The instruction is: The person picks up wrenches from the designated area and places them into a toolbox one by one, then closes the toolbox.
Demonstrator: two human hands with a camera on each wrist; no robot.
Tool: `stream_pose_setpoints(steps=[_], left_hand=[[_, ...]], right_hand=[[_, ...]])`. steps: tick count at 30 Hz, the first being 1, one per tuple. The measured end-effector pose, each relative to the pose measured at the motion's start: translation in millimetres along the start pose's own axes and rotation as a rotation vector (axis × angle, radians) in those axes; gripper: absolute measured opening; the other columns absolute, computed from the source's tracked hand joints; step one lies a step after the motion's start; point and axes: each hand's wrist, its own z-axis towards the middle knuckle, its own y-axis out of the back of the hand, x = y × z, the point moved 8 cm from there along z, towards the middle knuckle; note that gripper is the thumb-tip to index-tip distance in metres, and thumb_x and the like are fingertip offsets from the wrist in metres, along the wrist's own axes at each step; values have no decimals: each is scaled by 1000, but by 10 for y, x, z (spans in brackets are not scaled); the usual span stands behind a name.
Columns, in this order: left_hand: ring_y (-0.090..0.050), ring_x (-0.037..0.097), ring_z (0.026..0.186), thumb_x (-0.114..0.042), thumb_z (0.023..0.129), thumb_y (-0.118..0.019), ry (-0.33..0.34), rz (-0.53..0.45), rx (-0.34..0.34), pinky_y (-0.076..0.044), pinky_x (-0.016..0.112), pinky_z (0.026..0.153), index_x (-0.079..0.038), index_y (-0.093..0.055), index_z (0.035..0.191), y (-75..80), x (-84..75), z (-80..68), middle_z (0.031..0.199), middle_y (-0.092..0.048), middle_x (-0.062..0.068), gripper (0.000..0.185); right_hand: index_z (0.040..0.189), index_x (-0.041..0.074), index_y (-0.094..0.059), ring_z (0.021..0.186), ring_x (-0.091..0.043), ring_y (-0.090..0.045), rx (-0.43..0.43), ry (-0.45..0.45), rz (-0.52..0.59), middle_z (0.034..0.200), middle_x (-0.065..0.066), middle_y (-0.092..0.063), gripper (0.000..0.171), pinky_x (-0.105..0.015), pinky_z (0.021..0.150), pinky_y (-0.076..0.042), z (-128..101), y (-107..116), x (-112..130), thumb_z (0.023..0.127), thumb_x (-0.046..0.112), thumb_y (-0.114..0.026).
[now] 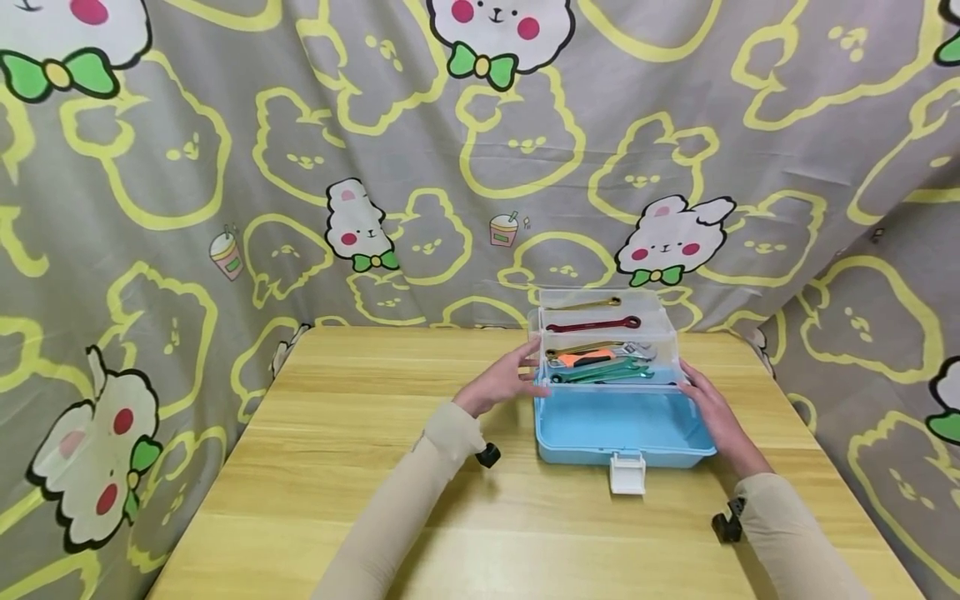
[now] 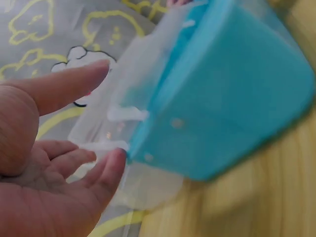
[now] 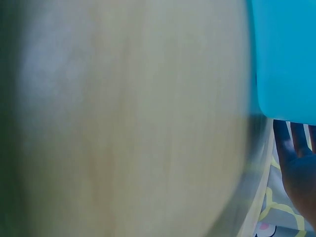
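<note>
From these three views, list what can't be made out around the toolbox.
- Right hand: head view, fingertip contact with the blue toolbox unclear; right wrist view blurred, hand cut off by the edge.
- Left hand: left wrist view motion-blurred, contact with the clear tray uncertain.
- Wrenches: too small to size.

A light wooden bench (image 1: 337,467) with visible plank grain fills the foreground. Behind it and along both sides hangs a grey fabric curtain (image 1: 150,208), creased, printed with yellow bear outlines and white bears wearing green bows. Lighting is even.
</note>
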Motion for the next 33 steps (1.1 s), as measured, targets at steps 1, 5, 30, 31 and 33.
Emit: stream_pose_setpoints(steps=[1,5,30,31,33], left_hand=[[-40,38,149,-12,87,-85,-3,33,13,-45,48,115,-33,-14,167,-14,14,-28,171,-26,6,109],[-33,37,154,-20,81,-91,-33,217,66,-38,53,120,-33,-4,168,-81,71,-123,173,-20,5,123],[-7,21,162,-8,68,-98,-222,247,85,-26,57,126,-33,7,167,-205,7,-97,175,1,-8,147],[-7,22,162,-8,68,-98,-193,243,75,-26,57,126,-36,7,166,-198,29,-100,175,-2,-7,147],[-9,24,161,-10,70,-97,-118,240,55,-26,57,126,-40,8,165,-181,98,-114,175,-6,-6,145]], right_hand=[[168,24,-1,156,-54,8,0,1,-3,173,-20,7,73,-81,115,-1,0,-5,7,110,57,-31],[168,23,-2,156,-54,5,-3,15,-11,173,-21,5,74,-81,116,-2,-10,-5,35,109,58,-32],[168,24,0,155,-55,6,6,16,-17,173,-20,8,75,-82,114,-2,-9,7,31,109,59,-30],[168,24,0,155,-56,6,7,13,-18,173,-20,8,74,-83,114,-2,-12,5,29,109,59,-30],[168,25,0,155,-56,7,8,10,-22,173,-20,8,75,-83,114,-2,-17,0,29,109,60,-30]])
